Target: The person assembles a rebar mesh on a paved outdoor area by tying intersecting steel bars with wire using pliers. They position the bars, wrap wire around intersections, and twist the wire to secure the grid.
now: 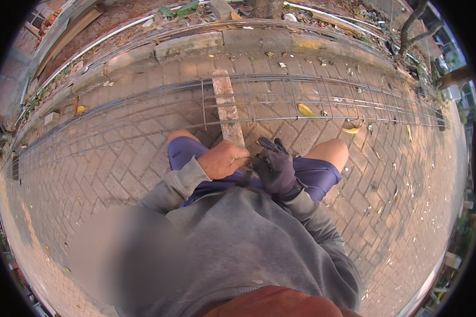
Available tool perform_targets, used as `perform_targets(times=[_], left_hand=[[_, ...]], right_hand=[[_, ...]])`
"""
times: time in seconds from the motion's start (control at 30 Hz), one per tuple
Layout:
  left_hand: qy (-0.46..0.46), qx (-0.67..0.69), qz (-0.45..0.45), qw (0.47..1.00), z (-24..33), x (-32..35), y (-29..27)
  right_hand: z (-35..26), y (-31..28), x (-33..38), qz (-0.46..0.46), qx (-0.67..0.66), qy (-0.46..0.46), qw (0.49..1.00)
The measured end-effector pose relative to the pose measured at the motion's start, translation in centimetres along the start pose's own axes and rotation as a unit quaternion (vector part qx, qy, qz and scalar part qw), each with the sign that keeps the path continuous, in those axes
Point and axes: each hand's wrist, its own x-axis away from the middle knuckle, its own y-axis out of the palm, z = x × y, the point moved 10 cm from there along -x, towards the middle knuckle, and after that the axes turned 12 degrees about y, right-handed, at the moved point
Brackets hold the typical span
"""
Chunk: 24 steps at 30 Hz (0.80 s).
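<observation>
My bare left hand point(226, 160) is closed in a pinch in front of my lap, its fingertips pointing right. My right hand point(276, 166), in a dark glove, is close beside it with fingers curled and thumb side toward the left hand. Something small and thin seems to be between the fingertips, too small to name. Just beyond my hands, a worn, whitish-brown plank point(228, 111) runs away from me under a long cage of steel reinforcing bars point(280, 117). Square wire stirrups point(316, 98) stand along the cage, mostly to the right of the plank.
Herringbone brick paving point(127, 164) lies all round me, with yellow leaves point(305, 110) scattered near the cage. Beyond it runs a concrete kerb point(190, 46) with more long bars point(238, 23) along it. A tree trunk point(267, 9) stands behind. A blurred patch covers the lower left.
</observation>
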Motion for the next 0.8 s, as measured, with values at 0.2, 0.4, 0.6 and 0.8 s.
perform_targets(times=[0.2,0.4,0.6,0.8], left_hand=[[-0.041,-0.214,-0.060,0.974,-0.9,0.8,2.0],[0.005,-0.088,-0.037,0.995,-1.1,-0.3,0.6],[-0.006,-0.095,0.059,0.994,-0.4,0.2,-4.1],[-0.060,-0.309,-0.043,0.948,-2.0,2.4,-7.2]], right_hand=[[1.7,-0.2,-0.8,0.004,-0.005,0.121,0.993],[-3.3,-0.8,-0.5,0.056,0.231,-0.127,0.963],[-0.7,-6.4,-1.7,0.130,0.177,-0.116,0.969],[3.3,-8.1,-3.1,0.043,0.225,0.082,0.970]])
